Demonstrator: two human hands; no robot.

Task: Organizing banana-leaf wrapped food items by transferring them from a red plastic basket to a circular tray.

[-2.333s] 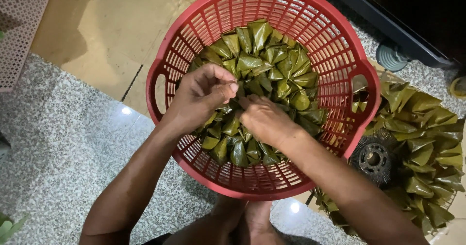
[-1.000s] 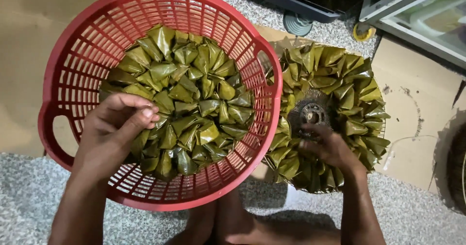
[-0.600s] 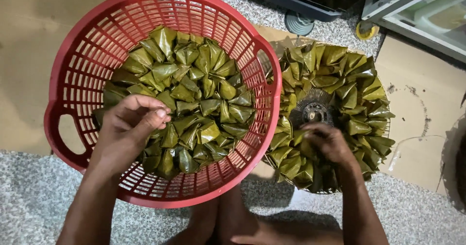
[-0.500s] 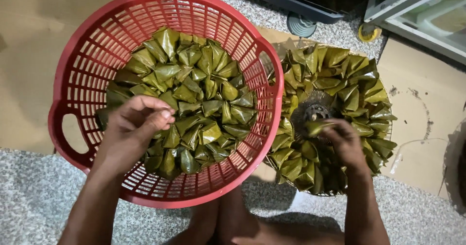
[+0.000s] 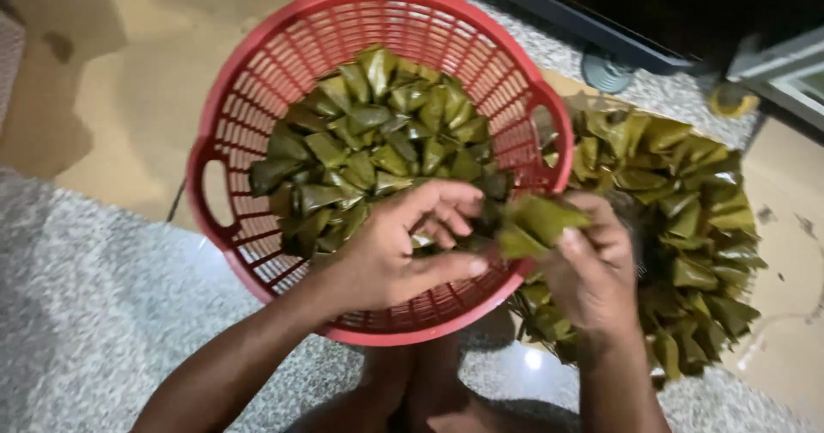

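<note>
A round red plastic basket (image 5: 257, 81) holds several green leaf-wrapped parcels (image 5: 369, 141). My left hand (image 5: 403, 248) hovers over the basket's near right side with its fingers curled and apart, touching the parcels there. My right hand (image 5: 592, 270) is at the basket's right rim, closed on a leaf-wrapped parcel (image 5: 536, 225) held over the edge. To the right stands a round ring of stacked leaf parcels (image 5: 695, 218), partly hidden by my right hand.
The basket rests on speckled grey stone floor (image 5: 86, 313); tan floor (image 5: 112, 72) lies beyond it. A dark frame with a small round foot (image 5: 605, 72) runs along the top right. My legs (image 5: 421, 390) show below the basket.
My right hand has left the middle of the parcel ring and come to the basket rim holding a parcel. My left hand has shifted right to meet it. The view has swung right.
</note>
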